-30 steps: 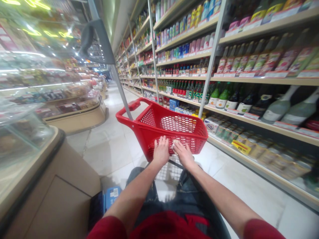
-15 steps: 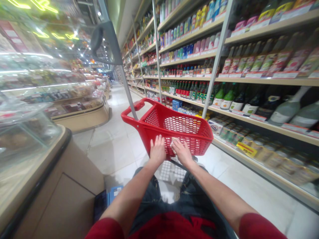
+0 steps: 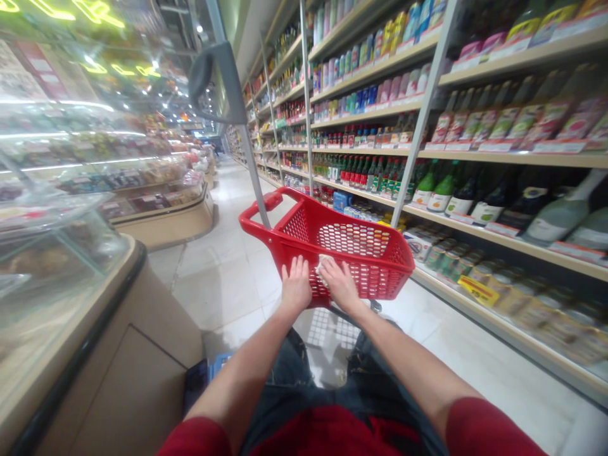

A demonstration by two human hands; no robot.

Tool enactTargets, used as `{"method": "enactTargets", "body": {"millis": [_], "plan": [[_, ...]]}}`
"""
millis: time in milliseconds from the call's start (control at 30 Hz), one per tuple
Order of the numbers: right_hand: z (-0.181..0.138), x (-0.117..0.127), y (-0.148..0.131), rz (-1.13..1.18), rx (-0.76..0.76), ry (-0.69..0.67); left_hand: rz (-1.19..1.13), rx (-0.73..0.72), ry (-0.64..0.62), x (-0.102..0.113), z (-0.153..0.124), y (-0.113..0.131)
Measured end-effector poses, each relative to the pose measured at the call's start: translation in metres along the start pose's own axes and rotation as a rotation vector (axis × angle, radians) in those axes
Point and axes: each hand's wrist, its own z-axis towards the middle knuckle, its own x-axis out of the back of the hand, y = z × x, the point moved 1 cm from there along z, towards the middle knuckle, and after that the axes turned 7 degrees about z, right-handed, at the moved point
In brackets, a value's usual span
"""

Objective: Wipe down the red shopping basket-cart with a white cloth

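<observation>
In front of me a red plastic shopping cart (image 3: 361, 261) with a perforated basket stands side-on. My left hand (image 3: 296, 288) lies flat with its fingers stretched out against the solid part of the basket's near side, holding nothing. Just right of it, my right hand (image 3: 342, 285) presses a crumpled white cloth (image 3: 323, 269) to the same side wall, where the holes begin. Part of the cloth is covered by the fingers, and I cannot tell whether it is cloth or paper. The cart's red handle (image 3: 273, 200) is at its left end.
A grey pole with a dark grey holder (image 3: 223, 82) rises beside the cart's handle. Shelves of bottles (image 3: 441, 190) and cans line the right. A glass-topped counter (image 3: 118, 304) stands close on the left, with a blue object (image 3: 219, 364) on the floor by it.
Across the basket's side, my right hand has slid the cloth left and slightly up. My left hand has shifted a little left too. The whole view has swung slightly left.
</observation>
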Motion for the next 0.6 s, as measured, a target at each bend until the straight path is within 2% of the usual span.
{"method": "enactTargets", "body": {"millis": [67,133,300,367,467,600], "plan": [[-0.008,-0.007,-0.001,0.017,0.007,-0.041,-0.003,0.006,-0.017,-0.002,-0.003,-0.003],[-0.009,-0.008,-0.006,0.033,0.032,-0.022,-0.005,0.017,-0.026,-0.003,-0.005,-0.006],[0.023,0.003,-0.028,0.049,0.127,0.156,0.005,0.052,-0.001,0.002,-0.005,-0.016],[0.035,0.003,-0.032,0.037,0.136,0.183,0.012,0.067,0.005,0.004,-0.005,-0.021],[0.039,-0.004,-0.030,0.009,0.115,0.119,0.011,0.086,0.007,0.005,-0.007,-0.029],[0.024,-0.018,-0.027,-0.007,0.086,-0.030,-0.005,0.115,0.000,-0.001,-0.012,-0.039]]}}
